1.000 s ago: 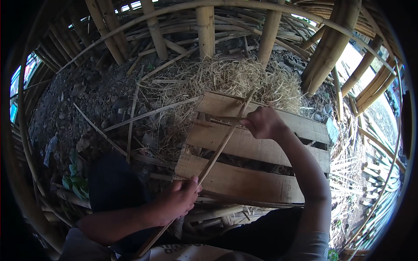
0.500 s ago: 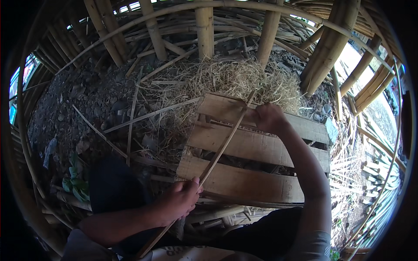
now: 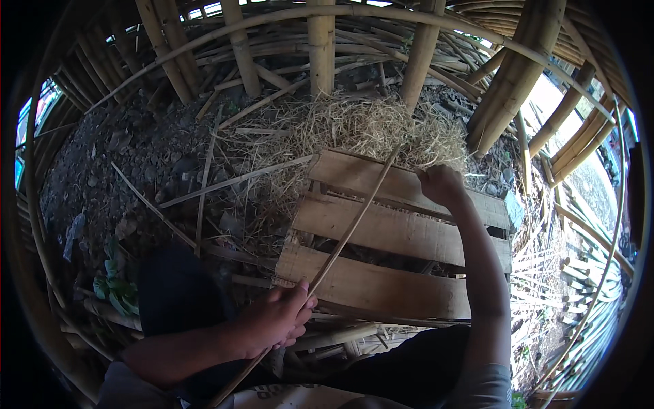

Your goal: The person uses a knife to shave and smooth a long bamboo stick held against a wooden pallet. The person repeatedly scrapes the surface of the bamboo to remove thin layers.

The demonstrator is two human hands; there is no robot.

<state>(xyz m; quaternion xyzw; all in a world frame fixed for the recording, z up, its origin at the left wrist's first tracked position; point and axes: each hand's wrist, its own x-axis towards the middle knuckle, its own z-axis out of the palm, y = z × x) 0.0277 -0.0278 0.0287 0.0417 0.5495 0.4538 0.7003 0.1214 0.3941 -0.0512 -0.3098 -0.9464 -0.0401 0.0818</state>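
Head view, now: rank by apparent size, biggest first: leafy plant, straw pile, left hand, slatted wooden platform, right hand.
1. slatted wooden platform
2. straw pile
3. left hand
Unranked, both smaller: right hand and leafy plant; they look close, and the plant's edges fade into shadow.

The left hand (image 3: 278, 317) grips a long thin strip (image 3: 359, 215) slanting across a slatted wooden platform (image 3: 415, 235), the right hand (image 3: 443, 185) curls over the platform right of the strip's far end, and dry straw (image 3: 368, 121) lies beyond, near bamboo posts (image 3: 321, 51).
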